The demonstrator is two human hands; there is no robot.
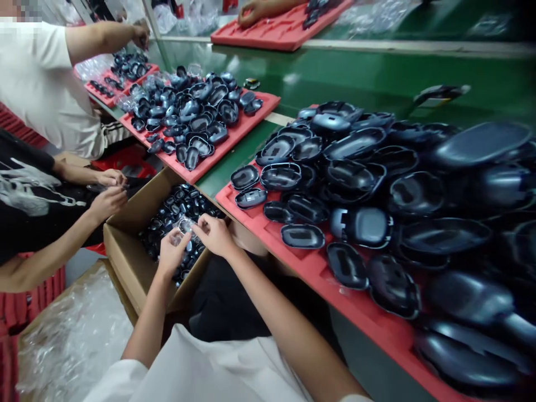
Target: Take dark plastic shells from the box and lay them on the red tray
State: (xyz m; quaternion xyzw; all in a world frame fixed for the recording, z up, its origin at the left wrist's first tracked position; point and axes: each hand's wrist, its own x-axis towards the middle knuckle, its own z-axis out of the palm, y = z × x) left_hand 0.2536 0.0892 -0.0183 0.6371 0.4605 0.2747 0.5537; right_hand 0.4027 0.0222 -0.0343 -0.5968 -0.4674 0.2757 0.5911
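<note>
Over a cardboard box both my hands come together at a small piece wrapped in clear plastic. My left hand pinches it from the left, thumb up. From the right, the closed fingertips of my right hand grip its other side. What lies inside the plastic is too small to make out. Heaped in the box below are many small dark blue shells. Beside my right arm, larger dark blue plastic shells lie in a pile on a red tray.
A second red tray with dark shells sits farther along the green bench. Clear plastic bags fill a carton at lower left. A co-worker's hands are left of the box; another person's arm reaches over the far tray.
</note>
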